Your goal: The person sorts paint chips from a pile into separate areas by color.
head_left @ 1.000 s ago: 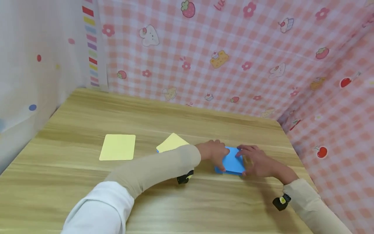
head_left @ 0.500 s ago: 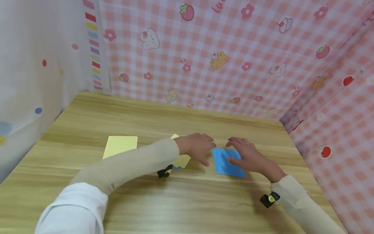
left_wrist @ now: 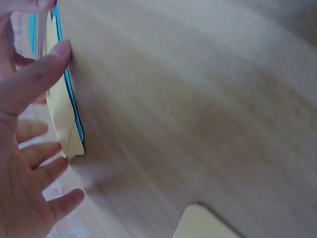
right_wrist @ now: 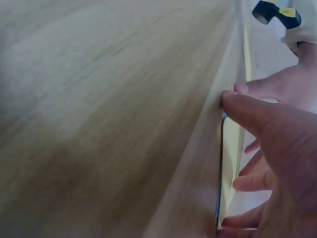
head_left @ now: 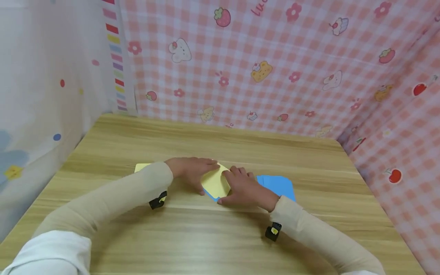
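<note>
In the head view a small pile of square, round-cornered cards, the yellow pile (head_left: 215, 183), lies turned like a diamond at the table's middle, with blue showing along its lower edge. My left hand (head_left: 192, 171) is at the pile's left side, fingertips by the far corner and thumb low. On the opposite side my right hand (head_left: 245, 187) has its thumb at the near corner and its other fingers along the right edge. Both wrist views show fingertips at the edges of the yellow cards (left_wrist: 62, 106), (right_wrist: 232, 158). A blue pile (head_left: 282, 186) lies right of the right hand.
Another yellow card (head_left: 140, 167) lies to the left, mostly behind the left sleeve. Wood-grain table (head_left: 206, 236) surrounds the cards. A pink checked cloth wall (head_left: 233, 57) stands behind, and a patterned white sheet (head_left: 41, 114) closes the left side.
Both hands have moved left from the blue pile to the yellow pile in the middle. The blue pile now lies uncovered by the left hand.
</note>
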{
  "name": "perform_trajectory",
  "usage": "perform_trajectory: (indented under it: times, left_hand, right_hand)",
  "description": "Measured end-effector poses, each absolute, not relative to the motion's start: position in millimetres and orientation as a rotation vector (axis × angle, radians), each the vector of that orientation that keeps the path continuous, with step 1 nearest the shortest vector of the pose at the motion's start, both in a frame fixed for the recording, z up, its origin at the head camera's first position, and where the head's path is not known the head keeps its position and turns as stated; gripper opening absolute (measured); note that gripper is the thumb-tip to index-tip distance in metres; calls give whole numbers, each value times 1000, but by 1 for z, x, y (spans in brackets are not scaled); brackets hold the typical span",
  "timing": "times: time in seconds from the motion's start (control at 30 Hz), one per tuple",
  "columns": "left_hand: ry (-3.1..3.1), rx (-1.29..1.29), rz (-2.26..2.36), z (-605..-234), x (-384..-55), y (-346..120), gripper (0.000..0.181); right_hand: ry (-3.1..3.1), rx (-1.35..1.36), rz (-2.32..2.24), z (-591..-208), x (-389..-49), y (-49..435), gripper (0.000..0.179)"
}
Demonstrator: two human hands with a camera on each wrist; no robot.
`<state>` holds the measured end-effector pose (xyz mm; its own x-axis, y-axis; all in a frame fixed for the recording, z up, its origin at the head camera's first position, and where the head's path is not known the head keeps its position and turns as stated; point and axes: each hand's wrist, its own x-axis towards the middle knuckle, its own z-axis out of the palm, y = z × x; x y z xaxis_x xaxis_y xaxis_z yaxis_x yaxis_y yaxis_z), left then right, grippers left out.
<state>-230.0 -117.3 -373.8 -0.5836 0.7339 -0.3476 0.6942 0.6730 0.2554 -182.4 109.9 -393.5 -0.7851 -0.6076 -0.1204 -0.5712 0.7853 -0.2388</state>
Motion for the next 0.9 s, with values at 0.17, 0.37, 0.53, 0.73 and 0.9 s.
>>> perform_trajectory:
  times: [0.17, 0.37, 0.53, 0.73, 0.9]
  left_hand:
    - [2530, 1130, 133, -375, -227, -114, 94]
    - [2547, 1143, 124, -374, -225, -112, 97]
    - [2545, 1148, 181, -365, -228, -120, 99]
    - [2609, 1180, 334, -320, -232, -161, 97]
    - [2667, 1138, 407, -296, -222, -219, 94]
  right_hand:
    - [2765, -1006, -294, -396, -191, 110, 76]
    - [2713, -1127, -312, -394, -201, 116, 71]
    - [2711, -1199, -334, -379, -209, 118, 65]
    - [2763, -1349, -299, -343, -223, 86, 67]
    - [2746, -1404, -241, -325, -229, 29, 69]
